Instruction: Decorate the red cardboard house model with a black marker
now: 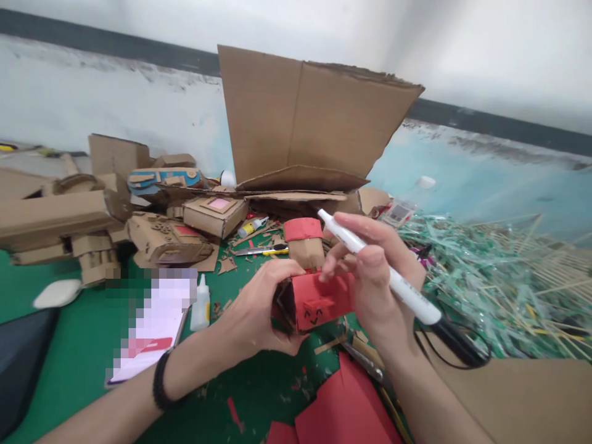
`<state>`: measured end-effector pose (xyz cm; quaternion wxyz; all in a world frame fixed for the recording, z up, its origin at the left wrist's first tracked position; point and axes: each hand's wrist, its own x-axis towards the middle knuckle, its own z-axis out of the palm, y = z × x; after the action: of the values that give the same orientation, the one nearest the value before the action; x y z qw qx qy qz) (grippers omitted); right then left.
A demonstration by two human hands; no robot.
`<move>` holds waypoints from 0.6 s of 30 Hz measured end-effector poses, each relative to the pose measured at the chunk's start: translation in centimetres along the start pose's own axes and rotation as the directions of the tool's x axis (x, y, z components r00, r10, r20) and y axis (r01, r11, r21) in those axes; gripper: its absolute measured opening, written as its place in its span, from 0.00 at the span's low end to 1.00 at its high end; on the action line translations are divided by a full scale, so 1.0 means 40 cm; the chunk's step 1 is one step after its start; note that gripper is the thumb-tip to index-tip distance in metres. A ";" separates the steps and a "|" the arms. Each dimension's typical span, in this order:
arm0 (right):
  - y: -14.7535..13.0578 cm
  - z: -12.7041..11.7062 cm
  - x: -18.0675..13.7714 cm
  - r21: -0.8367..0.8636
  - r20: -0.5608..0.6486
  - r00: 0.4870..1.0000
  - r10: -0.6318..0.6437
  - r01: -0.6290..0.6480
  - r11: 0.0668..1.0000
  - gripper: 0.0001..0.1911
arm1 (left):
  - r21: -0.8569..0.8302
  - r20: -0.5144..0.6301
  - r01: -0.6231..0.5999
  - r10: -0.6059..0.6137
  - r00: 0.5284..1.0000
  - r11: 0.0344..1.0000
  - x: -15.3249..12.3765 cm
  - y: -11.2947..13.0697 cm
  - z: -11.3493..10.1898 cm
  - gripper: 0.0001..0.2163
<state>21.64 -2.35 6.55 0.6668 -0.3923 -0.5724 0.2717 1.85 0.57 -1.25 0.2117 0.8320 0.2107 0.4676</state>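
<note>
My left hand (263, 302) is closed round the left end of a red-covered cardboard box (330, 296), which has a small smiling face drawn in black on its side. My right hand (382, 271) grips a white marker (407, 290) that slants across it, the narrow white end up to the left and the black end down to the right. Fingers of that hand reach to the box's upper side, and the marker's narrow end is clear of the box. Just behind stands a round cardboard piece with a red band (303, 231).
Red paper sheets (346, 407) and scissors (363, 357) lie in front. A glue bottle (200, 305), a phone (157, 327) and cardboard models (171, 240) are to the left. A cutter knife (263, 250) lies behind; thin sticks with plastic wrap (499, 277) fill the right.
</note>
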 end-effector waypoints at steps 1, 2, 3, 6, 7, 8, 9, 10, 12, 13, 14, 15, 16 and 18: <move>0.008 0.009 -0.009 0.043 -0.005 1.000 -0.026 0.026 0.999 0.21 | 0.007 -0.026 -0.012 0.012 1.000 1.000 -0.006 -0.005 0.002 0.42; 0.017 0.018 -0.018 0.078 -0.015 0.998 -0.053 0.054 0.995 0.20 | 0.023 -0.048 -0.024 0.025 0.999 0.999 -0.013 -0.010 0.001 0.43; 0.025 0.026 -0.026 0.106 -0.028 0.997 -0.078 0.081 0.991 0.19 | 0.044 -0.067 -0.036 0.039 0.997 0.998 -0.021 -0.014 -0.001 0.43; 0.048 0.043 -0.047 0.135 -0.045 0.990 -0.131 0.136 0.981 0.17 | 0.095 -0.118 -0.057 0.069 0.991 0.994 -0.049 -0.024 -0.012 0.45; 0.054 0.046 -0.052 0.121 -0.043 0.989 -0.142 0.147 0.982 0.16 | 0.100 -0.133 -0.055 0.069 0.989 0.993 -0.057 -0.027 -0.015 0.46; 0.058 0.049 -0.056 0.096 -0.044 0.988 -0.150 0.154 0.984 0.16 | 0.099 -0.146 -0.041 0.055 0.988 0.994 -0.063 -0.029 -0.017 0.48; 0.062 0.052 -0.059 0.063 -0.052 0.986 -0.158 0.161 0.985 0.15 | 0.092 -0.154 -0.024 0.038 0.987 0.995 -0.069 -0.032 -0.018 0.49; 0.066 0.055 -0.061 0.030 -0.064 0.984 -0.168 0.170 0.985 0.15 | 0.080 -0.153 -0.011 0.023 0.988 0.997 -0.073 -0.034 -0.019 0.49; 0.070 0.062 -0.062 -0.025 -0.108 0.975 -0.194 0.192 0.981 0.15 | 0.046 -0.142 0.007 -0.001 0.990 0.999 -0.077 -0.037 -0.018 0.48; 0.071 0.066 -0.061 -0.042 -0.133 0.970 -0.205 0.201 0.979 0.15 | 0.030 -0.138 0.010 -0.006 0.990 1.000 -0.077 -0.039 -0.018 0.47; 0.072 0.069 -0.060 -0.052 -0.154 0.965 -0.212 0.206 0.977 0.15 | 0.017 -0.137 0.007 -0.005 0.991 1.000 -0.077 -0.040 -0.017 0.46; 0.071 0.071 -0.058 -0.055 -0.167 0.961 -0.220 0.214 0.975 0.15 | 0.007 -0.139 0.003 -0.002 0.990 1.000 -0.077 -0.041 -0.017 0.46; 0.068 0.072 -0.056 -0.057 -0.172 0.960 -0.223 0.216 0.975 0.15 | 0.002 -0.143 0.000 0.000 0.990 1.000 -0.076 -0.042 -0.016 0.46; 0.058 0.069 -0.052 -0.059 -0.148 0.971 -0.185 0.178 0.982 0.18 | 0.003 -0.156 -0.025 0.026 0.987 1.000 -0.074 -0.044 -0.016 0.46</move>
<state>18.75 -2.19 3.58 0.7219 -0.3729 -0.5589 0.1658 -0.38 0.48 -3.96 0.1880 0.7957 0.2163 0.5336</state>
